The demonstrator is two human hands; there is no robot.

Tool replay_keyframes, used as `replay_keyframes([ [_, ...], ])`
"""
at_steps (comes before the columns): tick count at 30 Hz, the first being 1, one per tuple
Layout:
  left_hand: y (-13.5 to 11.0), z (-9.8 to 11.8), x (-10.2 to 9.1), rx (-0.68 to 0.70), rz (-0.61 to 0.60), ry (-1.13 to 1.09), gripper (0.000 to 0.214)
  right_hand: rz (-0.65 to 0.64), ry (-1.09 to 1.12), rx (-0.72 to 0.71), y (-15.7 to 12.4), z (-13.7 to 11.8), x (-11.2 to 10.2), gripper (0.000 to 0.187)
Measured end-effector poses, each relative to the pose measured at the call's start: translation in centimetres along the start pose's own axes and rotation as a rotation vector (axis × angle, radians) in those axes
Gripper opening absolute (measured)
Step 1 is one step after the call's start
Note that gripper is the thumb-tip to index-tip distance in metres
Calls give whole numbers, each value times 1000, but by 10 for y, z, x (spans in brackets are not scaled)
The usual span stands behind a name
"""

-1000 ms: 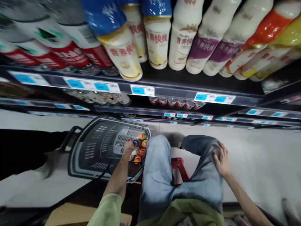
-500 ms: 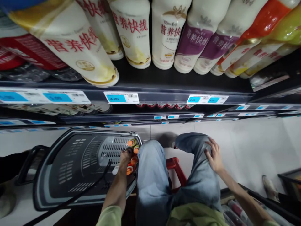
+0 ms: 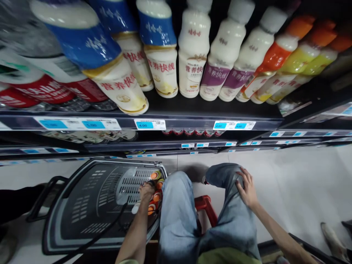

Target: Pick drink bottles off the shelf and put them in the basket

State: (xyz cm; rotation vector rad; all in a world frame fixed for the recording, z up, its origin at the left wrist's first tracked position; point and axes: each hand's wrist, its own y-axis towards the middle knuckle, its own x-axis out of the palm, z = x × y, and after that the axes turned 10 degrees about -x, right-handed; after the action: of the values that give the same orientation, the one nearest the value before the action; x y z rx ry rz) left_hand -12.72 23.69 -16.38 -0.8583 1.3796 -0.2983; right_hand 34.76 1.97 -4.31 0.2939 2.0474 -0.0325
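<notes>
The shelf (image 3: pixel 181 109) stands beyond the basket (image 3: pixel 101 198), which sits beside your left leg (image 3: pixel 176 209), probably for easy reach. Orange-capped bottles (image 3: pixel 151 209) cluster inside the basket's leg-side end, perhaps steadied by its wall. Well right of the basket, your right hand (image 3: pixel 246 187) rests spread on your knee (image 3: pixel 225 175), seemingly for balance; inside the basket your left hand (image 3: pixel 147 190) curls at a dark cap (image 3: pixel 151 182), its grip impossible to tell.

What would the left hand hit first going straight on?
The left hand is at a dark cap; beyond that, it would likely meet an orange-capped bottle first, though depth is unclear.
</notes>
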Motion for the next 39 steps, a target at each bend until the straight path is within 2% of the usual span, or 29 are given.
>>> replay_keyframes([
  [2, -6, 6, -12, -113, 72, -14, 39, 7, -11, -14, 1, 2, 4, 40],
  [3, -10, 10, -20, -121, 107, -25, 39, 13, -24, -15, 1, 3, 7, 42],
  [6, -26, 22, -53, -22, 173, -67, 38, 28, -82, 26, 4, 6, 18, 48],
  [8, -41, 29, -80, 19, 146, -52, 35, 46, -126, 77, 7, 7, 27, 51],
  [11, -76, 44, -123, 117, 114, 0, 37, 90, -156, 111, 9, 10, 38, 52],
  [13, -106, 58, -152, 230, 173, -37, 44, 132, -142, 110, 10, 12, 43, 52],
  [15, -139, 76, -184, 347, 294, -164, 45, 125, -120, 137, 11, 12, 45, 54],
  [17, -170, 96, -218, 451, 491, -379, 39, 37, -120, 201, 12, 9, 43, 61],
  [20, -212, 125, -277, 561, 934, -738, 19, -131, -151, 292, 16, -1, 33, 68],
  [22, -234, 142, -319, 627, 1218, -848, 28, -190, -172, 315, 17, -8, 25, 68],
  [23, -242, 149, -340, 666, 1315, -852, 35, -204, -181, 323, 18, -10, 21, 67],
  [25, -251, 160, -379, 735, 1395, -804, 50, -216, -190, 335, 17, -12, 16, 66],
  [27, -251, 167, -412, 773, 1333, -774, 57, -217, -185, 337, 15, -10, 14, 65],
  [29, -245, 169, -436, 800, 1238, -810, 49, -210, -177, 334, 13, -6, 16, 65],
  [32, -235, 166, -455, 819, 1214, -929, 27, -195, -178, 339, 14, -3, 21, 65],
  [34, -234, 162, -454, 836, 1235, -995, 19, -196, -181, 344, 16, -2, 24, 65],
  [36, -237, 158, -443, 898, 1272, -997, 14, -197, -178, 338, 17, -3, 24, 65],
  [39, -248, 152, -410, 997, 1429, -933, 10, -175, -160, 310, 17, -3, 25, 66],
])
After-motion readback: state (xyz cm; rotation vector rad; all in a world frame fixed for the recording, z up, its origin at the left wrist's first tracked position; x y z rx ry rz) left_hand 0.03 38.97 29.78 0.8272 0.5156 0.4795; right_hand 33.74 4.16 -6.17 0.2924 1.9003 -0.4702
